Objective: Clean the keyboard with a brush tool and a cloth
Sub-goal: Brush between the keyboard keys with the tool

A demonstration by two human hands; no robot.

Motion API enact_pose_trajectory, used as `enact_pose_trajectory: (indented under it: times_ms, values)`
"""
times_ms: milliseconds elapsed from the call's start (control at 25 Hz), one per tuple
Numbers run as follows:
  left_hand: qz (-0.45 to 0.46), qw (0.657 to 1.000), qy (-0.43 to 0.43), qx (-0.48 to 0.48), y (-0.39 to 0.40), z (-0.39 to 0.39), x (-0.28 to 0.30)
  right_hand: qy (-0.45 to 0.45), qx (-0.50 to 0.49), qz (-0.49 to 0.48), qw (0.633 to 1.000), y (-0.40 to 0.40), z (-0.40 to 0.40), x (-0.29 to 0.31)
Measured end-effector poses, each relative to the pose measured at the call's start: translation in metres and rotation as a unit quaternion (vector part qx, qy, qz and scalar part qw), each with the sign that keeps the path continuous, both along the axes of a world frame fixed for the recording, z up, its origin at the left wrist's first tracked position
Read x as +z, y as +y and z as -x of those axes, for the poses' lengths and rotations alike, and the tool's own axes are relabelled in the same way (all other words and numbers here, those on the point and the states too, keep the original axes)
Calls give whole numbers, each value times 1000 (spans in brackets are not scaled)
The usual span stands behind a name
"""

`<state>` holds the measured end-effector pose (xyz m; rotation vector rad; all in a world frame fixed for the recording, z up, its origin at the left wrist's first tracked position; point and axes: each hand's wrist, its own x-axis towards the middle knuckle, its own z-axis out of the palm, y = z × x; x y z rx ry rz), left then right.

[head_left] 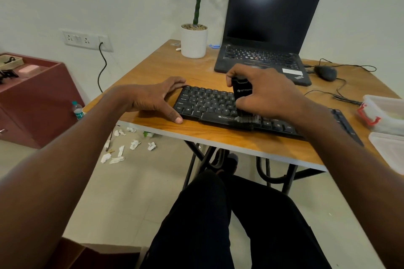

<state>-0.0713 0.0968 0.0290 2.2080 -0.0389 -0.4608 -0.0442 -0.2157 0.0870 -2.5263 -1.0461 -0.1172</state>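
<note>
A: Nearest on the counter (pixel 218 137)?
B: A black keyboard (pixel 209 102), flat along the front edge, running left to right, white legends on the keys, "ZEBRONIC" printed on the front strip. Right end hidden under the forearm.

A: On top of it?
B: A black brush tool (pixel 241 91), upright, white logo on the body, bristle end down on the front row near the space bar.

A: Held how?
B: Gripped by the right hand (pixel 264 91), fingers curled over the top, thumb wrapped across the front, wrist arched above the keys.

A: And the left hand (pixel 157 98)?
B: Laid flat at the keyboard's left end, fingers straight along the far corner, thumb stretched along the near corner, holding nothing, just bracing.

A: Off to the right?
B: Clear plastic container (pixel 387 113) with a red clasp, near the counter's edge.

A: Farther back?
B: Open laptop (pixel 269 35) with a dark screen, just behind the keyboard; black mouse (pixel 325 72) to its right; potted plant (pixel 194 39) in a white pot at the far left corner.

A: A cloth?
B: Cannot tell.
</note>
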Motion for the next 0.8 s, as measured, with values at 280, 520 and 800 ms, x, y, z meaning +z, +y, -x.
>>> enact_pose_trajectory:
  times_ms: [280,520,800]
  values:
    - [-16,1000,-2,-8,0,0,0,32,10,73,997,-11,3,10]
    - [-46,999,11,-12,-3,1,7,11,32,-15,999,-15,14,-2]
    - [-116,989,-68,-66,-56,-6,34,117,-59,-132,983,-49,-5,-17]
